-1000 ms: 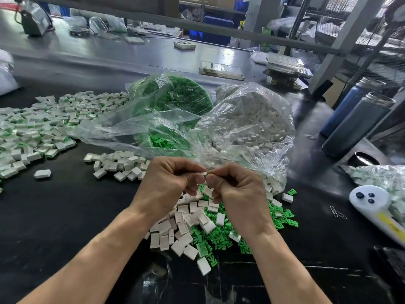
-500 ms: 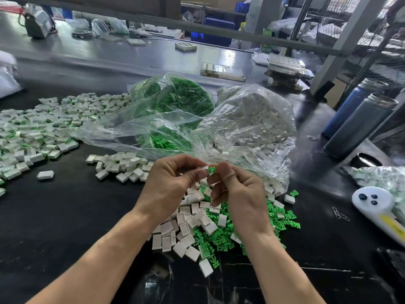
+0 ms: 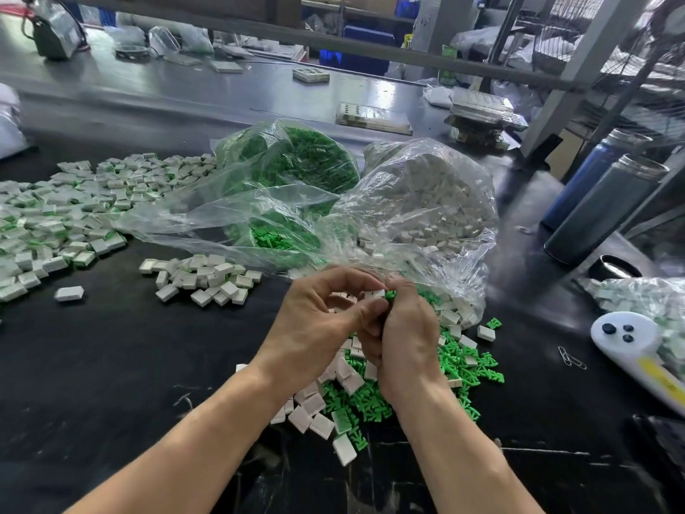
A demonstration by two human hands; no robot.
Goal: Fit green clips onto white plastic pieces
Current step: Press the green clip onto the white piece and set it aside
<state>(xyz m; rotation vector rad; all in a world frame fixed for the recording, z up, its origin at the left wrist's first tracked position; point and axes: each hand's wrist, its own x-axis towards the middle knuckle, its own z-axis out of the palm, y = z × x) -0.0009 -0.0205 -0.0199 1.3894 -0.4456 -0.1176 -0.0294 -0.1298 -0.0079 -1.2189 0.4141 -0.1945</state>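
My left hand (image 3: 318,328) pinches a small white plastic piece (image 3: 377,294) between thumb and fingers. My right hand (image 3: 407,339) presses a green clip (image 3: 390,294) against that piece; both hands touch above a mixed pile of loose white pieces (image 3: 315,417) and green clips (image 3: 467,361) on the black table. A clear bag of green clips (image 3: 311,161) and a clear bag of white pieces (image 3: 433,202) lie open just behind my hands.
A wide heap of white pieces with green showing (image 3: 55,217) covers the left; a smaller white group (image 3: 204,276) lies nearer. Two tall dark bottles (image 3: 608,205), a black cap (image 3: 615,267), a white device (image 3: 637,350), another filled bag (image 3: 648,298) and paper clips (image 3: 571,358) are on the right.
My hands have drawn closer together and the right fingers have closed over the green clip against the white piece. The camera has tilted slightly, so the scene sits lower.
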